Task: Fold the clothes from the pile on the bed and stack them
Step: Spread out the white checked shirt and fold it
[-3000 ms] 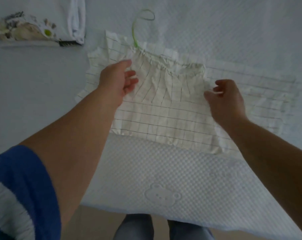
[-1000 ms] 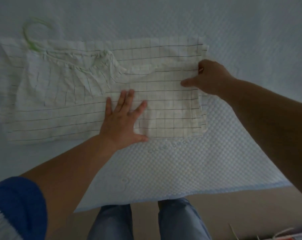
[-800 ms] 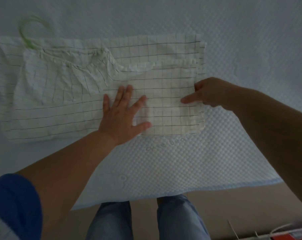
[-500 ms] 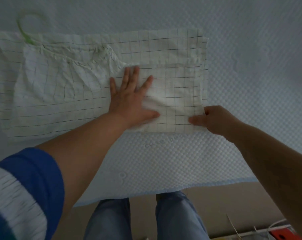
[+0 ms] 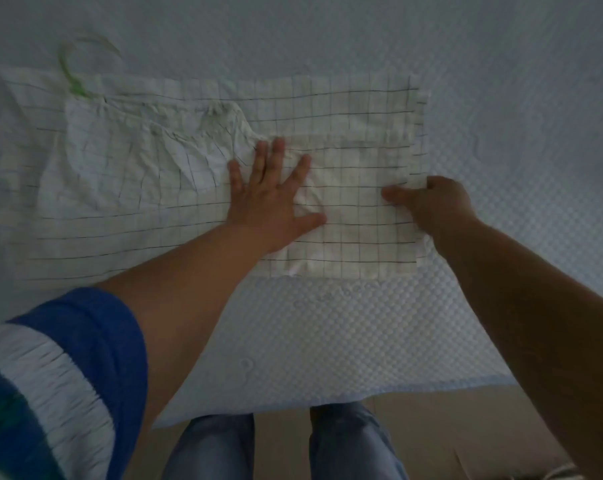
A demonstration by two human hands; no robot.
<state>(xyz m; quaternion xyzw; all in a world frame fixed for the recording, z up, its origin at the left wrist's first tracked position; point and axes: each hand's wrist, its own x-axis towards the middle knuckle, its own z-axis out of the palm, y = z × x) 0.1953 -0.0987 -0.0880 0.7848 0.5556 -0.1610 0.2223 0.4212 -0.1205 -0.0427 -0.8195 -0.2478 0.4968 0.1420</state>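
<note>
My right hand (image 5: 431,202) has slid back up the folded edge of the checked garment (image 5: 345,188) at 3 o'clock, fingers curled on it; my left hand (image 5: 272,199) stays pressed flat at centre on the bed (image 5: 501,81). Fold set, creases remain.

Left hand (image 5: 270,202) is laid flat, fingers spread wide; right hand (image 5: 435,202) is curled, thumb stuck out leftward, both arms stretched forward.

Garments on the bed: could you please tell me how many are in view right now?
1: the checked garment lies spread across the bed, under the flat left hand and the right hand at its right edge.
</note>
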